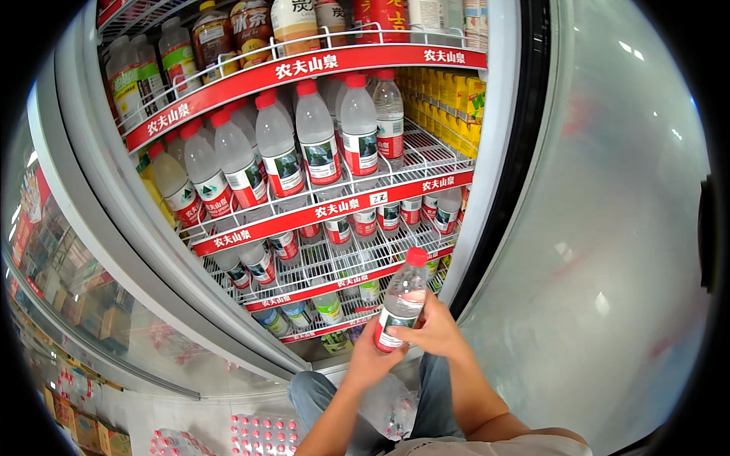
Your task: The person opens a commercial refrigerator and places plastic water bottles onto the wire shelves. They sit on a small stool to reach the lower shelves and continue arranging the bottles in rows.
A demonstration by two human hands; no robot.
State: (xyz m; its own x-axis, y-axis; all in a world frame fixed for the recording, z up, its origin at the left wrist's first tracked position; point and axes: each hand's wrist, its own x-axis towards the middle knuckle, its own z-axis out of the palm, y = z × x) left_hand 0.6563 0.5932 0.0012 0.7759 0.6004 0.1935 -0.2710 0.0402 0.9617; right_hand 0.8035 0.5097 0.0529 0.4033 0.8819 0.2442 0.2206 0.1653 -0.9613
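A clear plastic water bottle with a red cap and a red and white label is held upright, slightly tilted, in front of the lower shelves. My left hand cups its base from the left. Around its lower right side is my right hand, thumb across the label. Behind them stands a glass-door cooler with white wire shelves. On its middle shelf several similar bottles line the front left and centre, and one more stands farther back at the right.
Yellow cartons fill the cooler's right side. The upper shelf holds assorted drinks behind a wire rail. An opened glass door stands at the right. Shrink-wrapped bottle packs lie on the floor; crumpled plastic is between my legs.
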